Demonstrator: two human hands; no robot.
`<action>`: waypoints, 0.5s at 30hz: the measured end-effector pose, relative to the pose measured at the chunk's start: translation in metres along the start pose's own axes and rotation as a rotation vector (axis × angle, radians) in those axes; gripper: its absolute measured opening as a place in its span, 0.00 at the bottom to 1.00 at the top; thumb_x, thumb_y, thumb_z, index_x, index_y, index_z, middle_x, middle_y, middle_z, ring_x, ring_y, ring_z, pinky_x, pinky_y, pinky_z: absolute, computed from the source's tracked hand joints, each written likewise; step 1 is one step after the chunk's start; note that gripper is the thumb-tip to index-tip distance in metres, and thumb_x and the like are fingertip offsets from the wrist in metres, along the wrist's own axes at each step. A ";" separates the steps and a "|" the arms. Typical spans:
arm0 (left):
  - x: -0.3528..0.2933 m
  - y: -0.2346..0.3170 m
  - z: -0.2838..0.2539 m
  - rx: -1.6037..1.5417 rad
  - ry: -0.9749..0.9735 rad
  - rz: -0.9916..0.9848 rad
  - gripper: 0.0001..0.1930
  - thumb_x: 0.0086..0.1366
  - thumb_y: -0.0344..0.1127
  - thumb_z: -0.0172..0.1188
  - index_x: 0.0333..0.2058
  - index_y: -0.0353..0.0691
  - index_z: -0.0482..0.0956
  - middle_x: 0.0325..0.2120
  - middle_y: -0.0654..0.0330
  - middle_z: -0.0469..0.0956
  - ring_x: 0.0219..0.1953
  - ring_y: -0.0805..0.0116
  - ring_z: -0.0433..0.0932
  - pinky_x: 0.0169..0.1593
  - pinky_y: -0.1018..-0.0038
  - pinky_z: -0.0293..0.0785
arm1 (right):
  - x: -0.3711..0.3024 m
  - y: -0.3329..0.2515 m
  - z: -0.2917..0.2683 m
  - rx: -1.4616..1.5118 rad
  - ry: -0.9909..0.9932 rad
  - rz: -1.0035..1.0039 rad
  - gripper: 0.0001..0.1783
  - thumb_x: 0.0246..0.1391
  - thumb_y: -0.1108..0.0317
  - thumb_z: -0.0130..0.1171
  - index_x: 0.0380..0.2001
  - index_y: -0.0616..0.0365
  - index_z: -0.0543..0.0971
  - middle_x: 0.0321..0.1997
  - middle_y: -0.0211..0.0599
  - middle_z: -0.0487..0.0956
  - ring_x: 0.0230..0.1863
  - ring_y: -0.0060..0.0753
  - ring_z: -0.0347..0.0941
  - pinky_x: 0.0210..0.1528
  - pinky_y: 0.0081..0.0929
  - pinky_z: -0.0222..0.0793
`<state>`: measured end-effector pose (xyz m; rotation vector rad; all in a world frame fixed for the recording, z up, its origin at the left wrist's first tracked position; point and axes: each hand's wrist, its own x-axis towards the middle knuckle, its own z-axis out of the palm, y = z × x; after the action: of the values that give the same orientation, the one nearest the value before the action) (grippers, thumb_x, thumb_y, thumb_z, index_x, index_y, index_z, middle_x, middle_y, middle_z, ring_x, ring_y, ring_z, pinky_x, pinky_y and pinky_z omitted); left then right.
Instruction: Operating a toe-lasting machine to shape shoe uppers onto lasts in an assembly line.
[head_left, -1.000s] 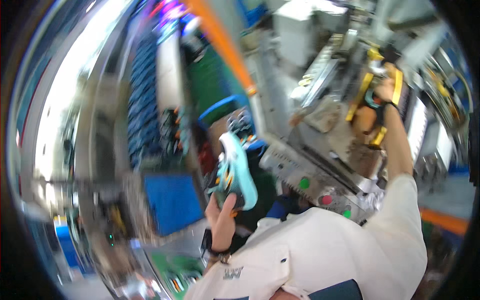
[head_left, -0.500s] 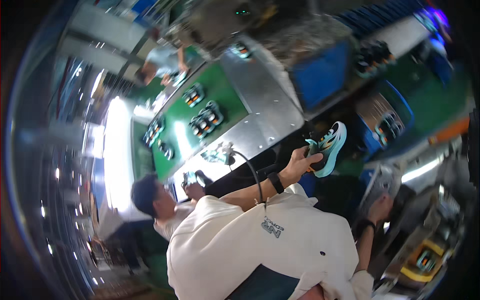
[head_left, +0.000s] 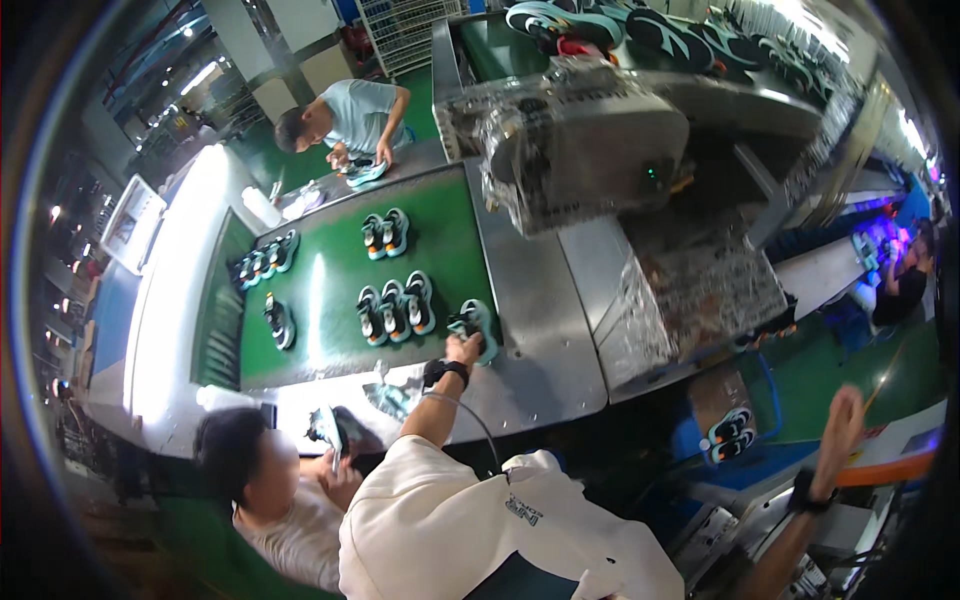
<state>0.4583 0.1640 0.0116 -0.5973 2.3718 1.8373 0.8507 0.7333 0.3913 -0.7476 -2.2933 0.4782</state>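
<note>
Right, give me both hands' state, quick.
Left hand: closed on a shoe.
Right hand: nothing visible in it; open or closed, cannot tell.

Held shoe pale teal, apparently part black; belt green; shirt cream.

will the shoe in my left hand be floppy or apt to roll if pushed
The shoe probably flexes only a little: its shape looks uncrushed in the left hand. Its long, chunky sole suggests it would slide rather than roll.

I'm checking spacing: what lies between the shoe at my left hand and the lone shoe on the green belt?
The head view shows three shoes, then bare green belt with a bright streak.
</note>
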 end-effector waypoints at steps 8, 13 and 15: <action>0.120 -0.011 0.004 0.509 0.261 0.011 0.32 0.51 0.38 0.67 0.51 0.36 0.63 0.45 0.38 0.73 0.44 0.38 0.76 0.47 0.52 0.73 | 0.295 -0.383 0.174 -0.160 -0.167 -0.746 0.15 0.54 0.67 0.61 0.44 0.59 0.75 0.37 0.34 0.77 0.40 0.27 0.74 0.46 0.27 0.69; 0.112 -0.002 0.011 0.513 0.349 0.022 0.36 0.54 0.41 0.62 0.59 0.42 0.57 0.43 0.41 0.75 0.41 0.37 0.77 0.44 0.49 0.72 | 0.331 -0.536 0.321 -0.431 -0.149 -0.842 0.25 0.55 0.60 0.57 0.53 0.62 0.71 0.51 0.46 0.76 0.53 0.45 0.73 0.56 0.34 0.66; 0.120 0.024 0.033 0.496 0.280 0.066 0.34 0.56 0.44 0.61 0.58 0.42 0.58 0.43 0.40 0.75 0.40 0.37 0.77 0.42 0.49 0.73 | 0.307 -0.568 0.303 -0.579 -0.278 -0.570 0.28 0.40 0.60 0.65 0.45 0.64 0.72 0.35 0.47 0.80 0.38 0.44 0.77 0.43 0.38 0.72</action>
<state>0.3333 0.1696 -0.0112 -0.7559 2.9071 1.1611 0.2363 0.4491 0.6170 -0.2487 -2.7905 -0.3839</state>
